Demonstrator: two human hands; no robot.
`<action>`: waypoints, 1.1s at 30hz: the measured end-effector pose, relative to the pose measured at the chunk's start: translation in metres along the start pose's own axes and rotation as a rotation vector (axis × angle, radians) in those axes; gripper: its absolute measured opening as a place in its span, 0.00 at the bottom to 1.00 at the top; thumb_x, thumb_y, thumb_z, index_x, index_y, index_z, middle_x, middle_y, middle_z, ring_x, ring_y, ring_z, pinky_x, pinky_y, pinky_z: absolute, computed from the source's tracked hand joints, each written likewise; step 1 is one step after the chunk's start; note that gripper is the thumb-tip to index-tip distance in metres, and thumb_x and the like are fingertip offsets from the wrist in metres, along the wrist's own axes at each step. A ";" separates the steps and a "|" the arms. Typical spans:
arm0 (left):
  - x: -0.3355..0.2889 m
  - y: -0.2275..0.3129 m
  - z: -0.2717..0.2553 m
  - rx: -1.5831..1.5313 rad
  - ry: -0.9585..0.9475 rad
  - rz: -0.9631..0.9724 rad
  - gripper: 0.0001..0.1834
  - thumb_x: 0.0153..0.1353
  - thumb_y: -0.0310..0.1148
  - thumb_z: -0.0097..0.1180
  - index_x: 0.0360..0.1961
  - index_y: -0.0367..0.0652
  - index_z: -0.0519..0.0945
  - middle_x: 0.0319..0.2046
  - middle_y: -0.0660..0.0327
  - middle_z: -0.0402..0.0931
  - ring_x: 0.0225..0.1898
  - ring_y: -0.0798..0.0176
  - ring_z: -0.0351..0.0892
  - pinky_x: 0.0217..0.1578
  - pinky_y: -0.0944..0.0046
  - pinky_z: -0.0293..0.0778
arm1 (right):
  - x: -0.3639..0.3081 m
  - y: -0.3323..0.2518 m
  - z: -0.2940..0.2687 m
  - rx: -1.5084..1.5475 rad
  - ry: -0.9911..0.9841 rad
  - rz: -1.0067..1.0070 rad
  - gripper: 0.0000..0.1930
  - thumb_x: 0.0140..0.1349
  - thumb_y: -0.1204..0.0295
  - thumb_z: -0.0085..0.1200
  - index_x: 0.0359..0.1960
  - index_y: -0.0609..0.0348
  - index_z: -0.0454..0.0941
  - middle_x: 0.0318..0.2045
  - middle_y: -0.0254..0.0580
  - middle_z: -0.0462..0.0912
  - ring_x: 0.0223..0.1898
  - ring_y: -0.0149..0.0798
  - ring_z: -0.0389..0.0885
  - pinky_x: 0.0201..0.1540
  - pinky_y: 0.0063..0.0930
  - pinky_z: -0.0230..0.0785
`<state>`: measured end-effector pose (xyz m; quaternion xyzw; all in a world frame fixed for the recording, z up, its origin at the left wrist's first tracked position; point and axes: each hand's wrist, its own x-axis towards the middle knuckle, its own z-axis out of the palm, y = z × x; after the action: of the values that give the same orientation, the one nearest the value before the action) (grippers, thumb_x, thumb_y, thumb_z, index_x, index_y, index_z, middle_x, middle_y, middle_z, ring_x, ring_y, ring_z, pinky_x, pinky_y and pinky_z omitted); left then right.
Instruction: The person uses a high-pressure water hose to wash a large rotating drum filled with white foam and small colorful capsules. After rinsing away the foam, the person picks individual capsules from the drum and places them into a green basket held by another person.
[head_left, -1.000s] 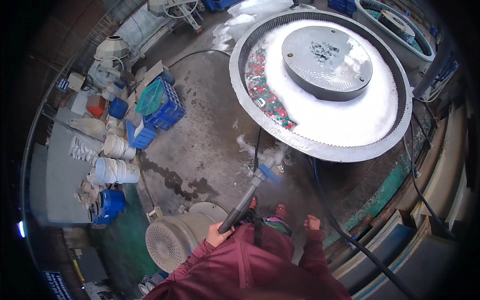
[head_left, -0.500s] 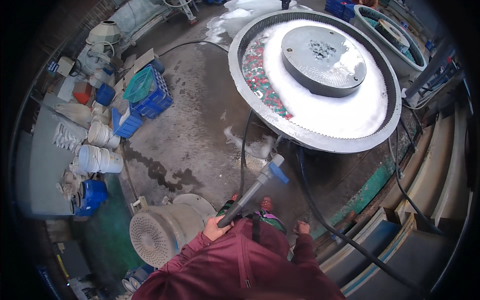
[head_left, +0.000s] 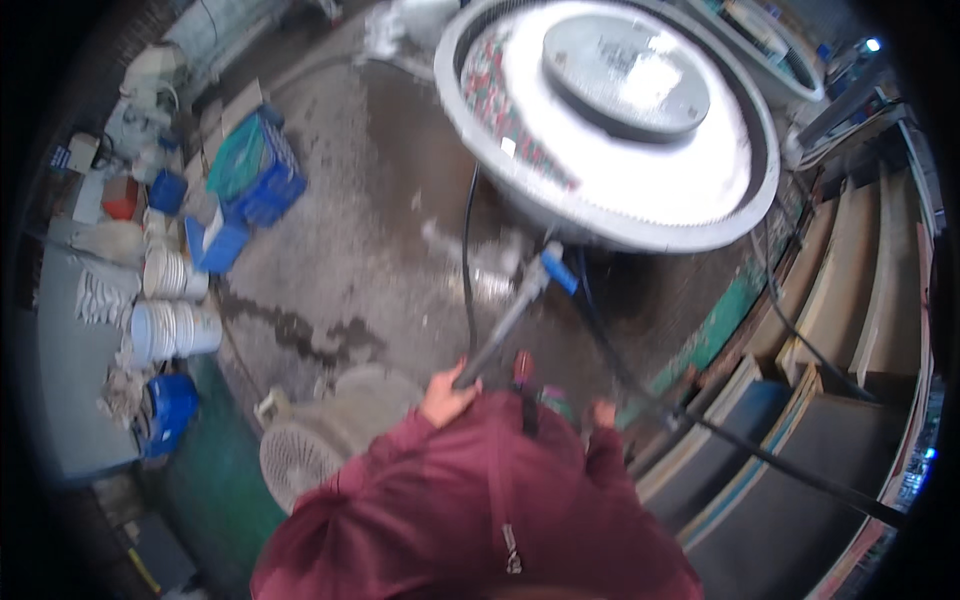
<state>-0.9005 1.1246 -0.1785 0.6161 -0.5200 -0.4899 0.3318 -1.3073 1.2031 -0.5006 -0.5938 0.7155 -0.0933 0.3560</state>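
My left hand (head_left: 447,397) is closed around the lower end of a grey pipe (head_left: 508,322) with a blue valve lever (head_left: 560,272) near its far end. The pipe slants up and away toward a large round vibratory tub (head_left: 640,237). White foam (head_left: 620,170) fills much of the tub, and small red and green pieces (head_left: 490,105) show along its left side. A round grey lid (head_left: 600,85) rises in its middle. Low by my right side hangs my right hand (head_left: 603,413), blurred, near a black hose (head_left: 625,375); its fingers cannot be made out.
A perforated metal drum (head_left: 300,455) stands close at my left. Farther left are blue crates (head_left: 265,180), white buckets (head_left: 177,330) and a blue container (head_left: 168,405). Long troughs (head_left: 830,270) line the right side. Wet patches mark the concrete floor (head_left: 340,250).
The view has shifted, so the tub and crates sit higher and farther left. The pipe stays in my left hand. My right hand is still low at my side.
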 end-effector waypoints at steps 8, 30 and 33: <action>-0.005 0.017 -0.014 -0.013 -0.200 -0.146 0.07 0.50 0.24 0.55 0.33 0.38 0.77 0.23 0.65 0.76 0.28 0.75 0.72 0.33 0.71 0.68 | -0.028 -0.082 -0.057 0.835 -0.034 0.821 0.19 0.53 0.77 0.35 0.44 0.51 0.74 0.24 0.35 0.78 0.19 0.34 0.75 0.24 0.32 0.68; -0.061 -0.058 -0.060 0.049 -0.056 -0.328 0.07 0.47 0.31 0.49 0.28 0.48 0.77 0.24 0.55 0.77 0.32 0.49 0.77 0.32 0.55 0.70 | 0.089 -0.445 -0.004 0.208 0.491 -0.222 0.21 0.65 0.58 0.37 0.30 0.61 0.79 0.23 0.37 0.70 0.31 0.30 0.68 0.34 0.28 0.59; -0.069 -0.091 -0.056 0.025 0.001 -0.363 0.06 0.48 0.33 0.52 0.28 0.48 0.77 0.25 0.55 0.77 0.31 0.50 0.77 0.31 0.55 0.70 | 0.105 -0.447 0.047 0.880 0.309 -0.005 0.21 0.63 0.61 0.41 0.17 0.63 0.74 0.14 0.38 0.71 0.19 0.30 0.65 0.29 0.25 0.57</action>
<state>-0.8169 1.2074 -0.2270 0.7042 -0.4061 -0.5349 0.2303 -0.9322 0.9970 -0.3282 -0.3672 0.6512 -0.4762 0.4630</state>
